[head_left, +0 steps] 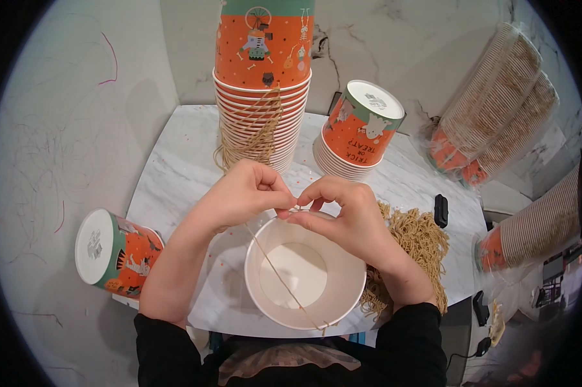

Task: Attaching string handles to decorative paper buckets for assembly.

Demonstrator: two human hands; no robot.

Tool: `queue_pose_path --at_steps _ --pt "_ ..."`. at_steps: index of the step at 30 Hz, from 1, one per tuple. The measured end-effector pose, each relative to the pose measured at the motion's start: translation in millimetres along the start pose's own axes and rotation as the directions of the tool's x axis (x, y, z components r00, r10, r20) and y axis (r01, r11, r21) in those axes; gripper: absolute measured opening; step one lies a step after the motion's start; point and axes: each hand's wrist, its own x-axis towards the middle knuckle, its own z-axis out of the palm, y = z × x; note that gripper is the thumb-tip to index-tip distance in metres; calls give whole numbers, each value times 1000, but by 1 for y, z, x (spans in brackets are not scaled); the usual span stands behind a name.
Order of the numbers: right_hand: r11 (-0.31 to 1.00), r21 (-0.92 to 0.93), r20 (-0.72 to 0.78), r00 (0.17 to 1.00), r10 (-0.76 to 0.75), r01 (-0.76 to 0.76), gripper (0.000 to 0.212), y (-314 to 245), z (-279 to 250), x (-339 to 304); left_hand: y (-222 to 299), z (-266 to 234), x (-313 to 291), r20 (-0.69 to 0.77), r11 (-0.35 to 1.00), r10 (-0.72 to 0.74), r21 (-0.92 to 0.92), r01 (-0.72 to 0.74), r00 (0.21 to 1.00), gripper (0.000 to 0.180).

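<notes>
A white-lined paper bucket (344,274) stands upright in front of me, its round mouth facing up. Slanting across that mouth is a thin tan cord (281,280), with one end at the near rim. Above the far rim, my left hand (252,195) is closed in a pinch on the cord. My right hand (348,209) pinches there too, fingertips meeting those of the left; the small bit between them is partly hidden. Under and beside my right forearm lies a heap of tan cords (417,242).
A tall stack of orange and green buckets (262,51) rises behind, with loose cords (252,135) draped over it. A shorter upside-down stack (362,132) is beside it. One bucket (136,255) sits far left. Plastic-wrapped stacks (497,97) and a small black object (441,211) are right.
</notes>
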Motion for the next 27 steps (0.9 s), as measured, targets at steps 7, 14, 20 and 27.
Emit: queue_pose_path --at_steps 7,14,20,27 --pt "998 52 -25 1000 -19 20 16 6 4 0 5 0 -3 20 1000 -14 0 14 1000 13" --pt "996 89 -29 999 -26 29 11 2 5 -1 -11 0 5 32 998 23 -57 -22 999 10" --pt "994 27 -27 995 -101 102 12 1 6 -2 -12 3 3 -5 992 111 -59 -111 994 8" --pt "987 -52 -30 988 -153 151 14 2 8 -1 -1 11 -6 -109 982 162 118 -149 981 8"
